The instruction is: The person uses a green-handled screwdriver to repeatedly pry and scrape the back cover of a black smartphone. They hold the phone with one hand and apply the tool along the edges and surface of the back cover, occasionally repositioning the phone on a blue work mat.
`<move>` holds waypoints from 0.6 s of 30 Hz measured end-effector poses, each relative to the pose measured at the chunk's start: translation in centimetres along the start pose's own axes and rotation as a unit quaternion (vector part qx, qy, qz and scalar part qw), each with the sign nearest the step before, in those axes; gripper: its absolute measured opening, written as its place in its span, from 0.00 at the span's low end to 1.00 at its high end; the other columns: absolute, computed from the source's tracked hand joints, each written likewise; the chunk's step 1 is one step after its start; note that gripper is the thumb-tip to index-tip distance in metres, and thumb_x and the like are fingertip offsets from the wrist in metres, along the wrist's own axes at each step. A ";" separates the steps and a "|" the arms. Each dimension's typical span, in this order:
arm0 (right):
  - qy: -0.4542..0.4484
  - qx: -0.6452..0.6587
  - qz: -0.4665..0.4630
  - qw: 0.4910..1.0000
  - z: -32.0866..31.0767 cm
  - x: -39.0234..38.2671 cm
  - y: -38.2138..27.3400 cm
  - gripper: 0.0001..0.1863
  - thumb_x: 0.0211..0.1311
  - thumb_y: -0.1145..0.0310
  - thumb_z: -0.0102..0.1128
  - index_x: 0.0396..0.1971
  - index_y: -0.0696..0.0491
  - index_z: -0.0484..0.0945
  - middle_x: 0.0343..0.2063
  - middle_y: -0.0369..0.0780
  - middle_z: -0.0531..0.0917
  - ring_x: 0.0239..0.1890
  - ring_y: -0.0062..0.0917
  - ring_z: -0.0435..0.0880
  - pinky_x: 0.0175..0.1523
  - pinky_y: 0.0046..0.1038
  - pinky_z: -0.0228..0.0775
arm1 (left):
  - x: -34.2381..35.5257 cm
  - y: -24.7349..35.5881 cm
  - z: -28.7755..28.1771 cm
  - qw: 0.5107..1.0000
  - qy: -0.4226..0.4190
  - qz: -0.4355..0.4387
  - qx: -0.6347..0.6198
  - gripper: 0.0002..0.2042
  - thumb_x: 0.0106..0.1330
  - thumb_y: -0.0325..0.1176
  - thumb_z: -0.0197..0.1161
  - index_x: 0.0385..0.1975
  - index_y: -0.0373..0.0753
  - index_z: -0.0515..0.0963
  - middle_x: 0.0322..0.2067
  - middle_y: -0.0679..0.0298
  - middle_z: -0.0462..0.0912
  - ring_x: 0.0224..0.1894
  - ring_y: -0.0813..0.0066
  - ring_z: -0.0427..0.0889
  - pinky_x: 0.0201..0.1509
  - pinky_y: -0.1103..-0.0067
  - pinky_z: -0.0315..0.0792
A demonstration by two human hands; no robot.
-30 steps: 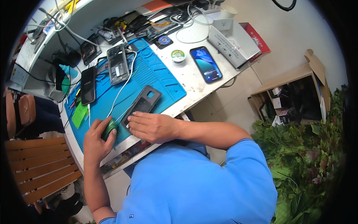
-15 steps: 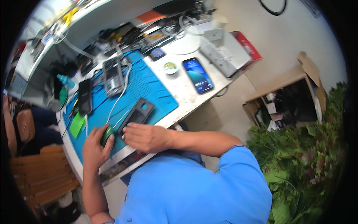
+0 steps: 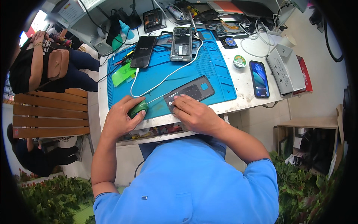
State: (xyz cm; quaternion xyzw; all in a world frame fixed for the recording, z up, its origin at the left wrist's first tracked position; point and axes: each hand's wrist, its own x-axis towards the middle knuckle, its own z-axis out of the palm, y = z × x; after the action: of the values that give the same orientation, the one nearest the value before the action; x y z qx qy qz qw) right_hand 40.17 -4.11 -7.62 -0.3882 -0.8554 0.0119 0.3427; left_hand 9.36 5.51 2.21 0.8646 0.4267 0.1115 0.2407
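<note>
My left hand [image 3: 125, 117] is closed round a green rounded-handled tool [image 3: 138, 109], from which a thin pale shaft runs toward a dark phone back cover [image 3: 194, 90]. The cover lies at a slant near the front of the blue work mat [image 3: 220, 84]. The fingers of my right hand [image 3: 192, 114] are bunched and pressed on the cover's left end, hiding part of it. Farther back on the mat are an opened phone [image 3: 181, 44] with its inside showing and a black phone [image 3: 143, 51] with a lit screen. A white cable [image 3: 164, 80] loops between them and my hands.
At right stand a solder reel [image 3: 239, 61], a phone with a lit blue screen [image 3: 260, 79] and a white box [image 3: 282, 71]. Parts and tools crowd the back. A green sheet [image 3: 123, 74] lies at left. A person with a brown bag [image 3: 58, 64] stands beyond a wooden bench [image 3: 52, 112].
The whole view has turned and levelled, so the bench now appears straighter and more of the left side shows. Both hands remain at the green tool and the back cover.
</note>
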 end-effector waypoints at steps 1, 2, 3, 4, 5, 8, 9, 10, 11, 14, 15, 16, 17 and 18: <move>0.006 0.012 0.012 1.000 0.0 0.1 -0.2 0.19 0.72 0.68 0.74 0.56 0.63 0.87 0.60 0.51 0.90 0.73 0.47 0.87 0.82 0.50 0.77 | -0.2 -0.2 0.0 1.000 0.004 0.002 0.005 0.25 0.70 0.39 0.78 0.66 0.39 0.92 0.47 0.53 0.90 0.44 0.54 0.91 0.51 0.66 0.83; 0.004 0.000 0.012 1.000 -0.1 0.4 -0.3 0.19 0.72 0.67 0.75 0.57 0.63 0.87 0.60 0.51 0.90 0.73 0.47 0.87 0.82 0.50 0.77 | -0.4 -0.5 -0.1 1.000 0.004 0.002 0.007 0.25 0.70 0.39 0.79 0.66 0.40 0.92 0.47 0.53 0.90 0.44 0.54 0.91 0.52 0.66 0.84; 0.003 -0.012 0.012 1.000 -0.1 0.6 -0.4 0.20 0.73 0.66 0.76 0.57 0.63 0.87 0.60 0.50 0.90 0.73 0.46 0.86 0.82 0.50 0.77 | -0.5 -0.8 -0.2 1.000 0.004 0.003 0.009 0.25 0.70 0.39 0.79 0.66 0.40 0.92 0.48 0.53 0.90 0.45 0.54 0.92 0.52 0.66 0.84; 0.000 -0.025 0.014 1.000 -0.1 0.7 -0.4 0.20 0.73 0.65 0.77 0.58 0.62 0.88 0.60 0.50 0.90 0.73 0.46 0.86 0.82 0.50 0.76 | -0.5 -1.0 -0.2 1.000 0.003 0.004 0.010 0.25 0.69 0.39 0.79 0.66 0.41 0.93 0.48 0.53 0.90 0.46 0.54 0.92 0.53 0.66 0.85; -0.004 -0.027 0.016 1.000 -0.1 0.7 -0.5 0.21 0.73 0.65 0.77 0.58 0.62 0.88 0.60 0.50 0.90 0.73 0.46 0.86 0.82 0.50 0.76 | -0.4 -1.0 -0.1 1.000 0.008 0.009 0.017 0.25 0.69 0.39 0.79 0.66 0.41 0.93 0.48 0.53 0.90 0.46 0.54 0.93 0.53 0.65 0.85; -0.012 -0.033 0.024 0.999 -0.1 0.7 -0.5 0.21 0.73 0.65 0.77 0.59 0.62 0.89 0.60 0.49 0.91 0.73 0.46 0.87 0.82 0.50 0.76 | 0.1 -1.0 0.2 0.999 0.019 0.020 0.034 0.24 0.69 0.39 0.80 0.65 0.43 0.94 0.49 0.54 0.91 0.46 0.55 0.94 0.52 0.65 0.86; -0.014 -0.035 0.029 0.999 -0.2 0.8 -0.6 0.21 0.73 0.66 0.78 0.59 0.61 0.89 0.60 0.48 0.92 0.73 0.45 0.88 0.82 0.50 0.78 | 0.4 -1.1 0.3 0.999 0.019 0.020 0.037 0.24 0.69 0.39 0.80 0.65 0.44 0.94 0.49 0.54 0.91 0.45 0.55 0.94 0.51 0.65 0.87; -0.016 -0.037 0.033 0.999 -0.3 0.9 -0.7 0.20 0.73 0.66 0.79 0.59 0.61 0.90 0.59 0.47 0.92 0.73 0.44 0.89 0.82 0.50 0.79 | 0.6 -1.2 0.4 0.999 0.019 0.021 0.040 0.24 0.68 0.39 0.80 0.65 0.44 0.94 0.49 0.54 0.91 0.45 0.55 0.94 0.51 0.65 0.87; -0.016 -0.039 0.033 0.999 -0.3 0.9 -0.7 0.20 0.73 0.66 0.79 0.59 0.61 0.90 0.59 0.47 0.92 0.73 0.44 0.89 0.82 0.50 0.79 | 0.8 -1.2 0.6 0.999 0.020 0.026 0.040 0.24 0.68 0.39 0.80 0.65 0.45 0.94 0.49 0.55 0.91 0.45 0.55 0.94 0.50 0.65 0.87; -0.015 -0.043 0.033 0.998 -0.4 0.8 -0.8 0.20 0.74 0.66 0.78 0.59 0.61 0.90 0.59 0.47 0.92 0.73 0.44 0.89 0.82 0.50 0.79 | 1.4 -1.4 0.9 0.998 0.025 0.040 0.043 0.24 0.69 0.40 0.80 0.65 0.47 0.94 0.50 0.57 0.91 0.42 0.55 0.94 0.47 0.65 0.87; -0.015 -0.043 0.033 0.998 -0.3 0.8 -0.8 0.20 0.74 0.66 0.78 0.59 0.61 0.90 0.59 0.47 0.92 0.73 0.44 0.89 0.82 0.50 0.79 | 1.6 -1.5 1.0 0.998 0.028 0.045 0.045 0.24 0.69 0.41 0.80 0.65 0.49 0.94 0.50 0.58 0.91 0.40 0.55 0.94 0.46 0.64 0.87; -0.015 -0.043 0.034 0.998 -0.3 0.8 -0.7 0.20 0.74 0.66 0.78 0.59 0.61 0.90 0.59 0.47 0.92 0.73 0.44 0.89 0.82 0.50 0.79 | 1.8 -1.7 1.2 0.997 0.030 0.050 0.048 0.23 0.69 0.43 0.80 0.64 0.50 0.95 0.51 0.60 0.91 0.38 0.55 0.94 0.44 0.64 0.88; -0.014 -0.042 0.030 0.999 -0.2 0.7 -0.7 0.21 0.74 0.65 0.77 0.59 0.61 0.90 0.60 0.48 0.92 0.73 0.44 0.88 0.83 0.50 0.78 | 1.8 -1.8 1.2 0.997 0.033 0.055 0.051 0.23 0.69 0.43 0.80 0.64 0.51 0.95 0.50 0.60 0.91 0.38 0.56 0.94 0.43 0.64 0.88; -0.013 -0.041 0.027 0.999 -0.1 0.6 -0.6 0.21 0.74 0.64 0.76 0.59 0.62 0.89 0.61 0.48 0.91 0.73 0.45 0.88 0.83 0.50 0.77 | 1.8 -1.9 1.2 0.996 0.036 0.061 0.053 0.23 0.69 0.43 0.80 0.64 0.51 0.95 0.50 0.61 0.91 0.37 0.56 0.94 0.43 0.64 0.88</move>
State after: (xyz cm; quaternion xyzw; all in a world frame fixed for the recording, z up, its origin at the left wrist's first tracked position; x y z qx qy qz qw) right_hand 39.58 -4.10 -6.99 -0.4246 -0.8490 -0.0090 0.3144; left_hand 9.65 7.58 0.14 0.8961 0.3869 0.1339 0.1718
